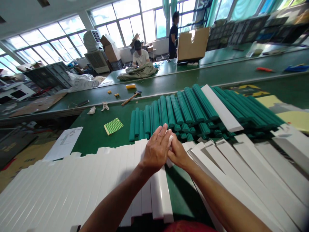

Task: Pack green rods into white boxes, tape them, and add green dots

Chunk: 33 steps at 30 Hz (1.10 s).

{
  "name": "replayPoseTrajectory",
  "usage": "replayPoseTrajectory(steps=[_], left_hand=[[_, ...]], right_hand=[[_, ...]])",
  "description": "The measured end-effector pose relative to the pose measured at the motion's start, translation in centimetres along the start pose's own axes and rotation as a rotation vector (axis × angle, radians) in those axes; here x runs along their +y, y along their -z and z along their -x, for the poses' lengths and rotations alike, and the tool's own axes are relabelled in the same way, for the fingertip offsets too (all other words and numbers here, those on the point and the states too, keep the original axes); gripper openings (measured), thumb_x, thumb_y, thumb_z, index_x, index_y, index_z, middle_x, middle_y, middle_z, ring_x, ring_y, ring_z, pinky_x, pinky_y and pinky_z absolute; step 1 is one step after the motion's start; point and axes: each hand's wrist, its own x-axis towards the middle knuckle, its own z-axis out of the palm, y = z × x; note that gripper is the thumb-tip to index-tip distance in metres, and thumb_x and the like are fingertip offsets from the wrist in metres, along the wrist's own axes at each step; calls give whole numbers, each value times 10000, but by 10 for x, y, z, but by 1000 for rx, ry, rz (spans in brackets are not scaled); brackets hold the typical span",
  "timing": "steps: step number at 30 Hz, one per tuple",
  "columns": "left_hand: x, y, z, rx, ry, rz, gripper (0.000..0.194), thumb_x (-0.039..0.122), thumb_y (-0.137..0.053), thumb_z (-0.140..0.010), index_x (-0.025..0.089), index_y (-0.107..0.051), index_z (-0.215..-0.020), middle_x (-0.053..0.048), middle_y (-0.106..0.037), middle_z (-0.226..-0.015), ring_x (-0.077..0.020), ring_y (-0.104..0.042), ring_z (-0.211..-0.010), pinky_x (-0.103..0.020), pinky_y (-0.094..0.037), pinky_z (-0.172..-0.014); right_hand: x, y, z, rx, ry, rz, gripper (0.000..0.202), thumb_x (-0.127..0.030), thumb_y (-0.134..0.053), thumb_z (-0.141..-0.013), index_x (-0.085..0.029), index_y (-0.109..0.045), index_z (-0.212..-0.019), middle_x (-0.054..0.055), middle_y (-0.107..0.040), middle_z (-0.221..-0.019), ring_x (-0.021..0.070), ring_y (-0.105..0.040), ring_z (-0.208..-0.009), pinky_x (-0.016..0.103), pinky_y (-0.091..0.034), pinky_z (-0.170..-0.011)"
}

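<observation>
My left hand point(157, 147) is pressed against the end of a narrow white box point(170, 139), its fingers stretched out and close together. Around the same box curls my right hand point(179, 151); most of the box is hidden by both hands. Below and to the left lies a row of long white boxes point(96, 180), side by side. Open-ended white boxes point(231, 161) fan out to the right of my right arm. Just beyond my hands are stacked green ribbed rods point(169, 111), with a white box point(222, 109) resting across them.
A green and yellow sticker sheet point(113, 126) and a printed paper point(64, 141) lie at left. Farther back are a hammer point(130, 98), a yellow roll point(130, 86) and a red-handled tool point(264, 69). Two people are beyond the benches, near a cardboard box point(193, 44).
</observation>
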Motion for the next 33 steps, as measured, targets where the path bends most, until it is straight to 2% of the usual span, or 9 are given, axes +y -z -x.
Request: replayPoseTrajectory(steps=[4, 8, 10, 12, 15, 18, 22, 27, 33], left_hand=[[0, -4, 3, 31, 40, 27, 378, 174, -458, -957, 87, -499, -1323, -221, -463, -1437, -302, -407, -1376, -509, -449, -1066], [-14, 1, 14, 64, 125, 170, 372, 152, -427, -969, 137, -505, -1332, -195, -505, -1392, -254, -481, -1318, -454, -480, -1037], [-24, 7, 21, 73, 155, 245, 381, 152, -424, -969, 160, -504, -1342, -171, -518, -1377, -240, -489, -1309, -450, -467, -1053], [-30, 14, 26, 67, 139, 313, 394, 144, -432, -964, 165, -499, -1352, -164, -511, -1383, -238, -482, -1313, -448, -460, -1062], [-29, 22, 30, 40, 71, 339, 424, 116, -442, -951, 166, -479, -1370, -170, -498, -1396, -240, -481, -1310, -446, -468, -1055], [-19, 23, 29, 10, 10, 302, 451, 86, -442, -938, 151, -459, -1384, -194, -480, -1412, -255, -481, -1311, -456, -484, -1032], [-11, 20, 27, 1, -58, 263, 443, 66, -442, -926, 99, -465, -1366, -235, -498, -1388, -290, -470, -1322, -482, -493, -996], [-11, 17, 26, 10, -28, 298, 408, 105, -428, -945, 120, -484, -1349, -221, -506, -1394, -273, -481, -1318, -476, -484, -996], [-10, 15, 26, 3, -6, 338, 389, 144, -433, -957, 146, -496, -1341, -203, -505, -1401, -252, -489, -1313, -455, -480, -1007]], right_hand=[[-3, 4, -2, -40, -21, -48, 592, -242, -550, -831, -179, -324, -1374, 163, -525, -1325, 261, -561, -1183, 415, -480, -969], [11, 12, 23, -32, -143, -137, 636, -321, -626, -794, -178, -386, -1365, 141, -489, -1389, 258, -516, -1236, 414, -438, -1037], [30, 14, 43, 109, -442, -127, 505, -357, -534, -853, -166, -444, -1312, 132, -561, -1307, 228, -590, -1133, 367, -501, -954], [51, 11, 61, 212, -800, -64, 408, -333, -429, -898, -152, -490, -1258, 114, -664, -1093, 189, -675, -880, 304, -564, -747], [79, 2, 72, 176, -1083, 6, 380, -280, -405, -909, -139, -517, -1244, 57, -683, -759, 146, -626, -519, 240, -498, -470], [95, -8, 68, 124, -1198, 18, 269, -260, -440, -914, -115, -602, -1073, 25, -629, -583, 122, -537, -360, 215, -416, -373], [104, -14, 61, 118, -1303, 28, 233, -309, -521, -924, -118, -613, -829, -23, -562, -518, 74, -464, -331, 190, -362, -358], [105, -15, 58, 171, -1399, -90, 299, -394, -546, -945, -120, -593, -834, -63, -515, -578, 27, -402, -403, 154, -351, -395], [96, -12, 60, 276, -1380, -349, 238, -335, -539, -947, -130, -562, -828, -79, -469, -568, 35, -402, -416, 159, -350, -411]])
